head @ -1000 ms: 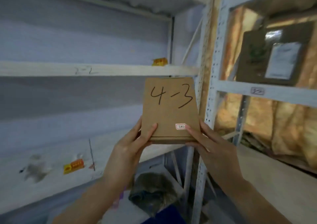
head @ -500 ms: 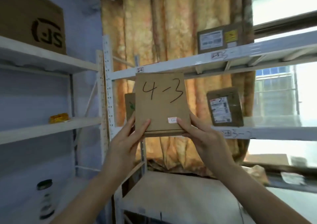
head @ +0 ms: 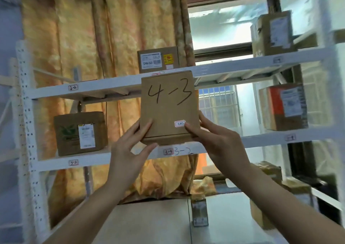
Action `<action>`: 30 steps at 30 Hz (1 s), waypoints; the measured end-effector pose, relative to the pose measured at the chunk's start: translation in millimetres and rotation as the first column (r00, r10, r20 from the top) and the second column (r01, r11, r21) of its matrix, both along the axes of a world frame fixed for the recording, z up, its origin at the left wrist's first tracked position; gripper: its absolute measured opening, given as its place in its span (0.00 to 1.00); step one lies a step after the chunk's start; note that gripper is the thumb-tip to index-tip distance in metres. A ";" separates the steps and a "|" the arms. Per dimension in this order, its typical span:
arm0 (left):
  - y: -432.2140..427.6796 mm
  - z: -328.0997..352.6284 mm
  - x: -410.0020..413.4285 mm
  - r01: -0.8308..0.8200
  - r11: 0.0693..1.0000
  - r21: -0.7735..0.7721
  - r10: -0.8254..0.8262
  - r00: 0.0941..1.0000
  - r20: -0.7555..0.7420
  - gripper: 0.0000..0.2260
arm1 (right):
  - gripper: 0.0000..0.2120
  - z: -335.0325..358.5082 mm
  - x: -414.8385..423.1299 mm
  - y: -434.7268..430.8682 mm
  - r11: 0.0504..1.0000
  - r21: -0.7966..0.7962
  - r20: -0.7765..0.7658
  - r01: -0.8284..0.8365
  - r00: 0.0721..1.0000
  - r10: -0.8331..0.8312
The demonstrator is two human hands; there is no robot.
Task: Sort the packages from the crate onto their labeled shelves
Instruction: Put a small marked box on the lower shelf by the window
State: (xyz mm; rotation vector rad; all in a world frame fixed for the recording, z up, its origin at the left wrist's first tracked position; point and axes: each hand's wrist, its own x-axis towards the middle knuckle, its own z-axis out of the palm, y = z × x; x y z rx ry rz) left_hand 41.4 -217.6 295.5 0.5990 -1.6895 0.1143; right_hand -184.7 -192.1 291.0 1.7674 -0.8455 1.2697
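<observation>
I hold a flat brown cardboard package (head: pixel 169 109) marked "4-3" up in front of me. My left hand (head: pixel 128 154) grips its lower left corner, thumb beneath and fingers on the face. My right hand (head: pixel 218 143) grips its lower right corner, a fingertip beside a small white sticker. Behind the package runs a white metal rack: an upper shelf (head: pixel 89 88) tagged "2-2" and a middle shelf (head: pixel 89 160) tagged "3-2". The crate is out of view.
A box with a green leaf print (head: pixel 80 132) stands on the middle shelf at left. A labelled box (head: pixel 158 59) sits on the upper shelf. Two more boxes (head: pixel 283 106) stand at right. A perforated rack post (head: pixel 26 113) rises at left; an orange curtain (head: pixel 115 29) hangs behind.
The view has swung right from the wall shelves to the rack by the window. The package stays raised in both hands with the same grip.
</observation>
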 end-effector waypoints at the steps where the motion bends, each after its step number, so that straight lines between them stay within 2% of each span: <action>1: -0.9 0.3 -14.7 0.012 1.000 0.009 -0.012 1.000 0.001 0.28 | 0.22 2.0 -14.1 4.4 1.000 0.002 -0.007 0.030 1.000 -0.030; 6: -0.5 -6.1 -85.9 0.042 0.998 0.056 -0.038 0.996 -0.075 0.29 | 0.22 8.9 -75.1 20.2 0.996 -0.022 -0.043 0.090 0.995 -0.091; 11: 6.2 -15.7 -137.0 0.024 1.000 -0.016 -0.026 0.992 -0.124 0.31 | 0.28 -1.9 -124.9 23.8 0.996 -0.024 -0.045 0.082 0.996 -0.083; 15: 6.3 -26.1 -166.2 -0.039 0.992 -0.122 0.024 0.993 -0.118 0.33 | 0.24 -12.8 -156.2 22.3 0.998 -0.065 -0.024 -0.001 1.000 -0.001; 17: 5.0 -32.8 -175.3 -0.041 0.990 -0.135 0.023 0.991 -0.133 0.38 | 0.24 -21.5 -164.8 20.3 0.997 -0.076 -0.001 -0.026 1.000 0.026; 19: 4.0 -41.4 -177.6 -0.050 0.988 -0.145 0.032 0.992 -0.124 0.42 | 0.29 -32.5 -169.3 13.9 0.996 -0.016 0.049 -0.084 0.995 0.085; 21: 3.7 -51.5 -174.6 -0.104 0.978 -0.183 0.090 0.992 -0.087 0.41 | 0.36 -44.3 -167.5 4.2 0.992 0.060 0.076 -0.107 0.992 0.102; 25: 1.9 -71.4 -152.4 -0.204 0.960 -0.194 0.201 0.979 -0.038 0.32 | 0.32 -66.1 -148.2 -14.6 0.988 0.094 0.086 -0.125 0.989 0.117; 30: -15.7 -85.4 -104.6 -0.315 0.932 -0.177 0.327 0.944 0.040 0.32 | 0.30 -80.6 -98.5 -35.1 0.989 0.107 0.093 -0.098 0.992 0.089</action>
